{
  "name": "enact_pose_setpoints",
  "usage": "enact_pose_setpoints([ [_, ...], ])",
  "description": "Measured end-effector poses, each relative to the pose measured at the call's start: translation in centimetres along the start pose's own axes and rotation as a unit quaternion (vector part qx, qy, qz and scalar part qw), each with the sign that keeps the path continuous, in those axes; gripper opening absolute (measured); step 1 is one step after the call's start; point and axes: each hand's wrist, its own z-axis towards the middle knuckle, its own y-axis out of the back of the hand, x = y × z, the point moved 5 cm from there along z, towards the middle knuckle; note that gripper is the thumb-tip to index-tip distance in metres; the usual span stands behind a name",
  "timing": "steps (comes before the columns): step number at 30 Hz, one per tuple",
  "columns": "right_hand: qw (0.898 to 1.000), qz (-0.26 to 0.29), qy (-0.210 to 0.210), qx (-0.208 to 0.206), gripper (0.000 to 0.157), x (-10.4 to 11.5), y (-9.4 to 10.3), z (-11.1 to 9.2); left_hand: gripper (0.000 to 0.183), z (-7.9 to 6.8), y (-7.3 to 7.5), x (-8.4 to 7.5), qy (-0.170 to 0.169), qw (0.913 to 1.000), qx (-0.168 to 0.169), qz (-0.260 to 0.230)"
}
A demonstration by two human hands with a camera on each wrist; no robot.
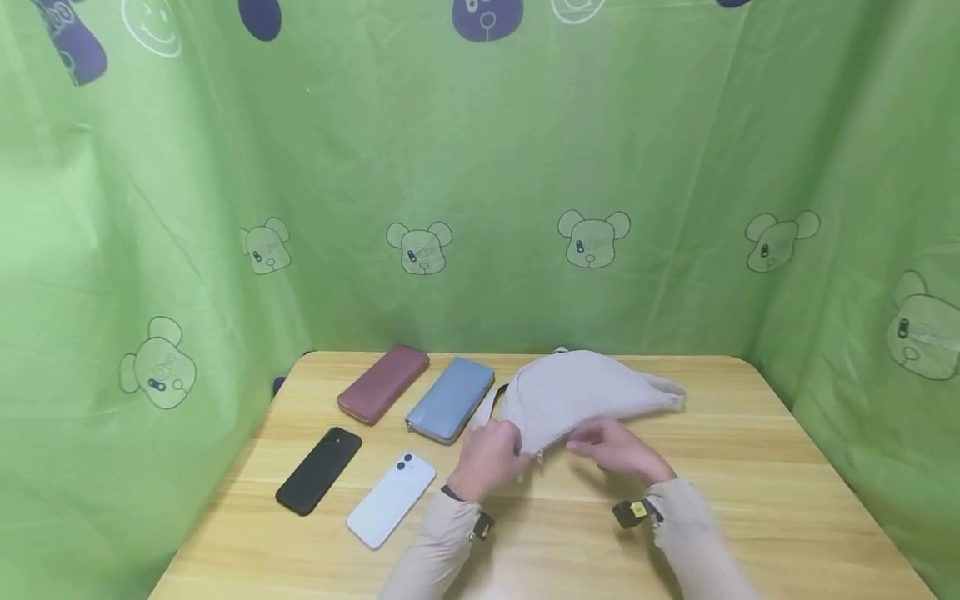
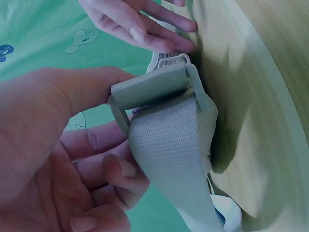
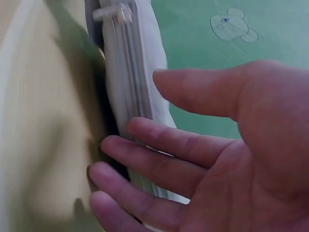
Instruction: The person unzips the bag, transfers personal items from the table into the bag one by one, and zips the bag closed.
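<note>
A pale grey waist bag (image 1: pixel 577 387) lies toward the back of the wooden table. My left hand (image 1: pixel 489 457) is at its near left corner, where thumb and fingers grip the strap end; the left wrist view shows the webbing strap (image 2: pixel 166 140) folded through a strap slider (image 2: pixel 149 89). Beside the bag's near edge, my right hand (image 1: pixel 618 450) holds nothing, its fingers loosely extended. In the right wrist view those fingertips are right at the zipper (image 3: pixel 133 72), below a zipper pull (image 3: pixel 116 13).
Left of the bag lie a blue zip wallet (image 1: pixel 452 398) and a dark red one (image 1: pixel 384 383). Nearer are a black phone (image 1: pixel 318 471) and a white phone (image 1: pixel 392 500). Green printed curtains (image 1: pixel 510 150) enclose the table (image 1: pixel 750 500) at the back and sides.
</note>
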Motion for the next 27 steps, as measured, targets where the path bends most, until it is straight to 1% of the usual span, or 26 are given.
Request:
enact_pose_setpoints([
  [2, 0.999, 0.027, -0.004, 0.02, 0.035, 0.1, -0.7, 0.3, 0.052, 0.0, -0.1, 0.0, 0.001, 1.0, 0.001, -0.003],
  [4, 0.997, 0.064, 0.002, 0.042, 0.033, 0.1, -1.4, 0.5, 0.05, 0.0, -0.2, 0.1, 0.002, 1.0, 0.0, -0.005],
  [6, 0.991, 0.113, 0.01, 0.07, 0.034, 0.1, -2.2, 0.7, 0.048, 0.1, -0.3, 0.2, 0.002, 1.0, 0.0, -0.008],
  [7, 0.986, 0.141, 0.011, 0.085, 0.034, 0.0, -2.6, 0.8, 0.047, 0.1, -0.3, 0.2, 0.003, 1.0, 0.0, -0.009],
  [9, 0.972, 0.205, 0.004, 0.113, 0.035, -0.3, -3.4, 1.0, 0.046, 0.1, -0.3, 0.3, 0.003, 0.9999, 0.001, -0.011],
  [11, 0.952, 0.273, -0.014, 0.136, 0.035, -0.9, -4.2, 1.1, 0.044, 0.1, -0.3, 0.3, 0.005, 0.9999, 0.005, -0.013],
  [13, 0.933, 0.326, -0.031, 0.147, 0.03, -1.4, -4.8, 1.2, 0.043, 0.1, -0.3, 0.4, 0.009, 0.9998, 0.008, -0.017],
  [16, 0.907, 0.389, -0.041, 0.157, 0.022, -1.8, -5.6, 1.2, 0.04, 0.1, -0.3, 0.6, 0.016, 0.9994, 0.014, -0.028],
  [21, 0.863, 0.477, -0.052, 0.159, 0.022, -1.4, -6.4, 1.2, 0.036, 0.1, -0.1, 0.7, 0.017, 0.9992, 0.012, -0.035],
  [23, 0.85, 0.5, -0.059, 0.158, 0.022, -1.3, -6.6, 1.2, 0.036, 0.1, 0.0, 0.7, 0.016, 0.9992, 0.011, -0.035],
  [24, 0.844, 0.508, -0.061, 0.159, 0.022, -1.2, -6.7, 1.3, 0.035, 0.1, 0.1, 0.7, 0.016, 0.9991, 0.01, -0.037],
  [25, 0.841, 0.513, -0.063, 0.161, 0.022, -1.2, -6.7, 1.3, 0.034, 0.1, 0.1, 0.7, 0.016, 0.9991, 0.011, -0.038],
  [27, 0.838, 0.515, -0.059, 0.168, 0.025, -1.1, -6.7, 1.2, 0.034, 0.1, 0.1, 0.7, 0.018, 0.999, 0.013, -0.039],
])
